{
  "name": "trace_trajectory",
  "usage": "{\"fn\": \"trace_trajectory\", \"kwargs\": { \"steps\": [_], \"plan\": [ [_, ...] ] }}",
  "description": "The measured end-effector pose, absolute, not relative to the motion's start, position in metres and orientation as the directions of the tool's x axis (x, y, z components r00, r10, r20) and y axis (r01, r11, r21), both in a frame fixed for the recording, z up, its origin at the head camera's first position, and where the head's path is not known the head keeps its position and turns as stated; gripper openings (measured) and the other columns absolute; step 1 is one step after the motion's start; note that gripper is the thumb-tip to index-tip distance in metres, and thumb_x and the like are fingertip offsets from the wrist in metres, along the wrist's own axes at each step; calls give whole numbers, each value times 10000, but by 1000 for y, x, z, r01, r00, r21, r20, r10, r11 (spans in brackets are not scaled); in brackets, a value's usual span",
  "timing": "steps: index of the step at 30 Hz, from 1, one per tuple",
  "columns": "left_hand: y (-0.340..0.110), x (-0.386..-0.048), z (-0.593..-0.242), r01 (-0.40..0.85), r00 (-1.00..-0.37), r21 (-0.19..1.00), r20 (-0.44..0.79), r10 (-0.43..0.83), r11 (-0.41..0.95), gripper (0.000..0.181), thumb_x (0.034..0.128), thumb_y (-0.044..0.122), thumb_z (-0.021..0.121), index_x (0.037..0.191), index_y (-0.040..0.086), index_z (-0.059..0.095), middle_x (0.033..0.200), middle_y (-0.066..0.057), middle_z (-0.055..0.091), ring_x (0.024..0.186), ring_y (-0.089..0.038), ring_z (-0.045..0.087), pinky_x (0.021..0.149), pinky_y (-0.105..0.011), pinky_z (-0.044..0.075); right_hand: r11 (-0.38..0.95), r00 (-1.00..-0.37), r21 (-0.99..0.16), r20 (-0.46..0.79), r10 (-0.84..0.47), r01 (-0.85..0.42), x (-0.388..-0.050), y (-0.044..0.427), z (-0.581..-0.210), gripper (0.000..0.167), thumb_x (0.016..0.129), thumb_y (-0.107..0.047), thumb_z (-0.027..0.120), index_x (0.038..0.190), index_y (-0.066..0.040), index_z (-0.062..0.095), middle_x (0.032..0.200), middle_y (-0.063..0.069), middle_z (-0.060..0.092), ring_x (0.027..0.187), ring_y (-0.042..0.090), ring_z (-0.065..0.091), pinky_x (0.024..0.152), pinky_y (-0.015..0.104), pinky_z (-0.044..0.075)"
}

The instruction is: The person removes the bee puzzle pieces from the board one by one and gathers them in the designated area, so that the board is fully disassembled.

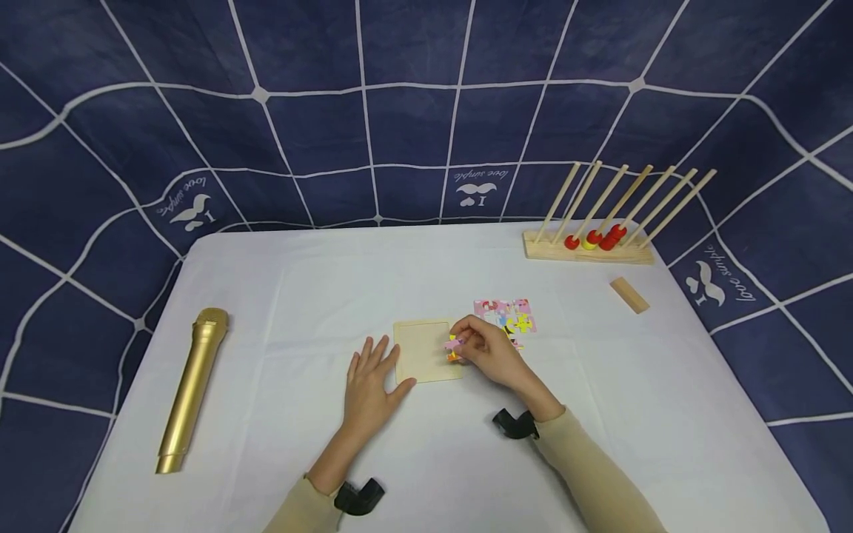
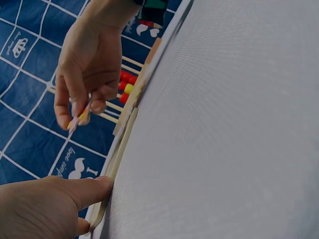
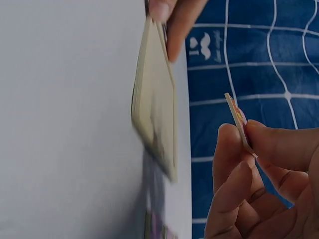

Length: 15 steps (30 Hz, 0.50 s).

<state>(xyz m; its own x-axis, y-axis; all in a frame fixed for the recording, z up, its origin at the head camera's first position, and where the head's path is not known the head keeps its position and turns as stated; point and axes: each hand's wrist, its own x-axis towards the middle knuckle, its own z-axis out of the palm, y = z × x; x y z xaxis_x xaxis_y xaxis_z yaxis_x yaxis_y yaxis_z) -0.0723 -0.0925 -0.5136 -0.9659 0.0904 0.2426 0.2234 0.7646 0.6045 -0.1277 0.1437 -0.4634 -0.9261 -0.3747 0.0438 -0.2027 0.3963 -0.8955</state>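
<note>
A shallow, pale wooden puzzle tray lies on the white table with a bare inside. Along its left edge rests my left hand, its fingers spread and its thumb touching the near left corner. My right hand pinches a pink and yellow jigsaw piece above the tray's right side. In the right wrist view the jigsaw piece is tilted between thumb and fingertips. Behind the right hand lie several pink and yellow jigsaw pieces, partly hidden by that hand.
A gold microphone lies at the left. At the back right stands a wooden bead rack with upright rods and several red and yellow beads. A small wooden block lies in front of it. A navy checked cloth hangs behind the table.
</note>
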Motion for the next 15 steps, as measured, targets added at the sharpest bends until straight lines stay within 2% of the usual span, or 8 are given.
{"fn": "trace_trajectory", "kwargs": {
  "steps": [5,8,15],
  "plan": [
    [-92,-72,-513,212,-971,619,222,90,756,663,789,337,804,1310,-15,593,1485,-207,448,1457,-416,274,1161,-611,172,430,-956,-889,31,-291,-160,-126,169,-465,199,881,28,664,1060,-55,641,844,90,646,657,201,627,594,210,497],
    [-92,-71,-513,211,-971,618,219,93,757,667,791,341,803,1313,-16,590,1488,-207,443,1459,-417,268,1160,-614,170,444,-972,-885,41,-230,-142,-125,190,-465,197,881,30,665,1072,-12,646,847,134,642,668,217,646,590,215,511],
    [-94,-71,-513,204,-974,616,206,95,761,669,804,353,790,1326,-9,580,1501,-202,425,1466,-413,252,1169,-606,157,519,-998,-853,27,-60,-55,-127,239,-462,228,905,2,652,1129,37,632,888,177,638,695,181,659,611,267,554]
  ]
}}
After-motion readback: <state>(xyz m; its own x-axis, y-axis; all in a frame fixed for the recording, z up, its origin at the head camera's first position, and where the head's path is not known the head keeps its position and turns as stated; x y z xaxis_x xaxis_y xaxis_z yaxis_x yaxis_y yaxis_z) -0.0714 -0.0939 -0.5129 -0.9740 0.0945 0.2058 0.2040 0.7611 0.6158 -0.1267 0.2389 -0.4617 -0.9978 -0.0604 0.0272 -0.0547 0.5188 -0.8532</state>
